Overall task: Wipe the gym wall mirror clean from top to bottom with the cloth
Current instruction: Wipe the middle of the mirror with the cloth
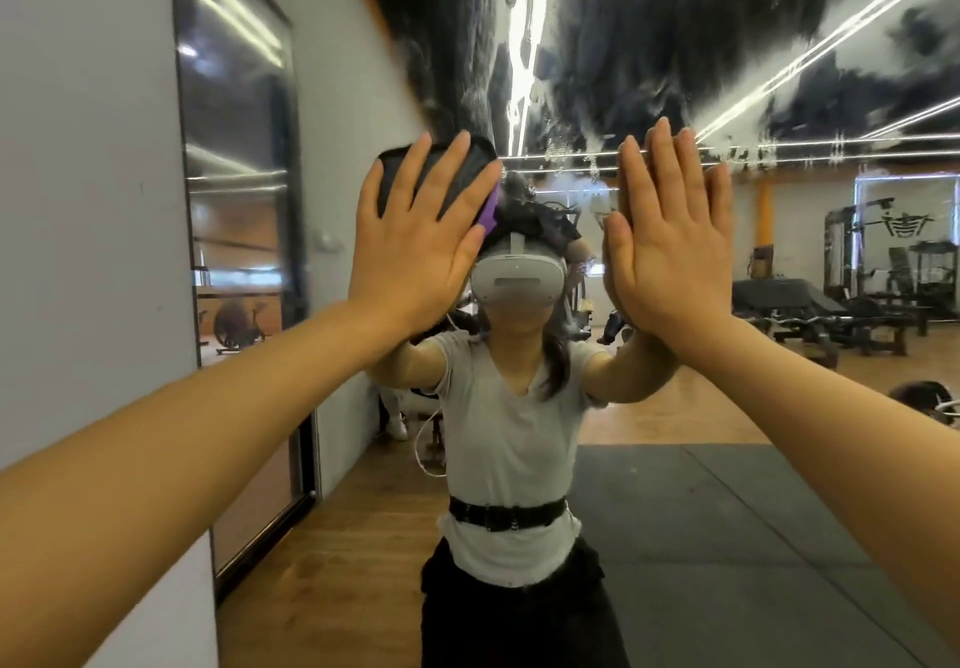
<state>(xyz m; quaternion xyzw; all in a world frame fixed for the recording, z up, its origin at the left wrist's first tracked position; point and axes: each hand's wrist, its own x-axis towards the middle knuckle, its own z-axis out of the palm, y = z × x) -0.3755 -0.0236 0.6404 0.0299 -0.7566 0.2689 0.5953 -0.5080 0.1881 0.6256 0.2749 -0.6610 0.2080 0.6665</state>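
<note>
The gym wall mirror (675,433) fills the view ahead, its upper part streaked with white, wet smears (649,44). My left hand (415,246) is spread flat and presses a dark pad-like cloth with a purple edge (457,179) against the glass at head height. My right hand (670,246) lies flat on the mirror beside it, fingers straight and pointing up, holding nothing. The mirror reflects both arms and a person in a grey shirt wearing a white headset.
A grey wall (78,200) with a dark-framed glass panel (239,200) stands close on the left. The reflection shows wooden floor, a black mat (727,537), weight benches and racks (857,298) at the right.
</note>
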